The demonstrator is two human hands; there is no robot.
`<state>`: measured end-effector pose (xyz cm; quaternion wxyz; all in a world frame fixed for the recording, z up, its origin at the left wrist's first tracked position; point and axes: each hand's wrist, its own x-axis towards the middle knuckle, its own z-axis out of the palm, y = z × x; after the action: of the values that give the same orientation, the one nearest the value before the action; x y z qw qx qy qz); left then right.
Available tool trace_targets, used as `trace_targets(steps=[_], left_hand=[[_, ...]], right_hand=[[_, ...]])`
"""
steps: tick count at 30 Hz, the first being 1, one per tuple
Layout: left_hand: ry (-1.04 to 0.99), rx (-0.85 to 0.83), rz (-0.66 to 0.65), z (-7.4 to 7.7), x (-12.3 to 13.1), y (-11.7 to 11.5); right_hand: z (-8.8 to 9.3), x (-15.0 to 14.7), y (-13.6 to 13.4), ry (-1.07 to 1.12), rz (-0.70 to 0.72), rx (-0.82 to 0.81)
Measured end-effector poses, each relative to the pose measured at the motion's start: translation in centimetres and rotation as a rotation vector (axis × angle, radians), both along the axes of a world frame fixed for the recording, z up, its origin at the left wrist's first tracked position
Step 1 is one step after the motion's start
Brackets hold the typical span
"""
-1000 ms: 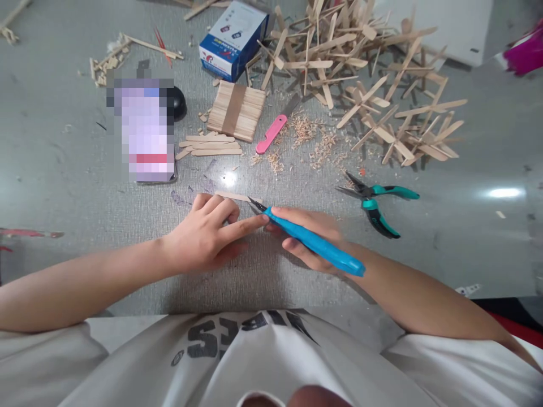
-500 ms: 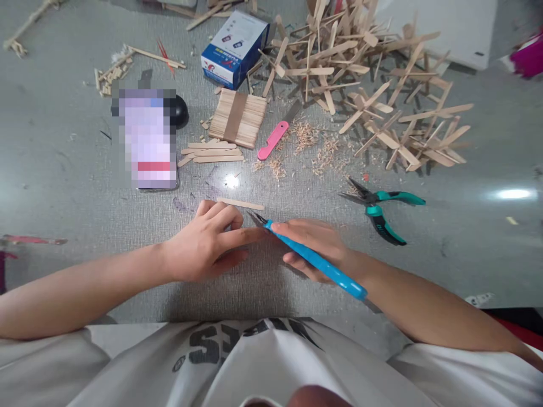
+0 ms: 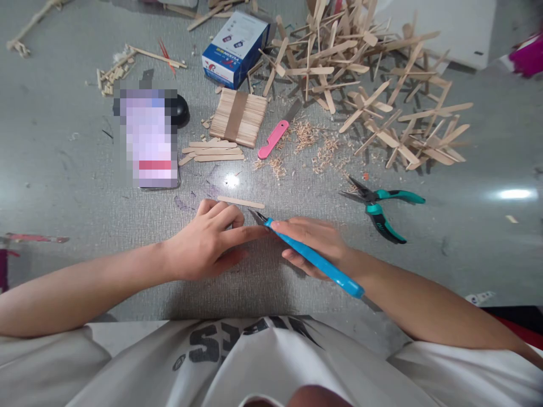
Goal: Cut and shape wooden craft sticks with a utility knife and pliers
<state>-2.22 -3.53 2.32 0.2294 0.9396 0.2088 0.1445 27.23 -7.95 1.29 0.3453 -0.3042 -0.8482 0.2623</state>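
Note:
My right hand (image 3: pixel 318 243) is closed around blue-handled pliers (image 3: pixel 318 260), their pointed metal jaws aimed up and left. My left hand (image 3: pixel 212 237) rests at the table with its index finger stretched to the pliers' head and its thumb apart. Its other fingers are bent, and I see nothing held in them. Just beyond the fingertips and jaws lies a single craft stick (image 3: pixel 241 202), flat on the table. The undersides of both hands are hidden.
Teal-and-black pliers (image 3: pixel 375 203) lie at right. Ahead are a pink folding knife (image 3: pixel 275 138), a banded stick bundle (image 3: pixel 250 121), loose sticks (image 3: pixel 218 151) and shavings (image 3: pixel 326 155). Behind stand a blue-white box (image 3: pixel 235 48) and piled crossed-stick pieces (image 3: pixel 339 62). A blurred phone (image 3: pixel 148 141) lies left.
Both hands and the blue-handled pliers stay almost in place. The pliers' handle end has shifted very slightly left and up; the view itself has moved a little.

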Motion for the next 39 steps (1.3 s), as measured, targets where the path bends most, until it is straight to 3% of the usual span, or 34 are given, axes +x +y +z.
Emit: trace_targets(steps=[7, 14, 16, 20, 23, 29, 39], left_hand=[[0.018, 0.017, 0.01, -0.1, 0.2, -0.1], [-0.001, 0.179, 0.03, -0.4, 0.3, -0.2], [0.003, 0.275, 0.112, -0.3, 0.2, -0.1], [0.065, 0.445, 0.229, 0.0, 0.3, -0.2], [0.199, 0.507, 0.29, 0.4, 0.5, -0.5], [0.349, 0.444, 0.331, 0.4, 0.7, -1.0], [0.164, 0.242, 0.253, -1.3, 0.1, -0.5]], right_hand=[[0.0, 0.1, -0.1, 0.039, 0.01, -0.014], [-0.9, 0.2, -0.6, 0.054, -0.04, 0.009], [-1.0, 0.2, -0.7, 0.134, -0.121, -0.089], [-0.7, 0.3, -0.8, 0.388, -0.211, -0.466], [-0.4, 0.3, -0.7, 0.439, -0.204, -0.539], [-0.5, 0.1, -0.7, 0.429, -0.202, -0.532], [-0.8, 0.5, 0.7, 0.327, -0.345, -0.21]])
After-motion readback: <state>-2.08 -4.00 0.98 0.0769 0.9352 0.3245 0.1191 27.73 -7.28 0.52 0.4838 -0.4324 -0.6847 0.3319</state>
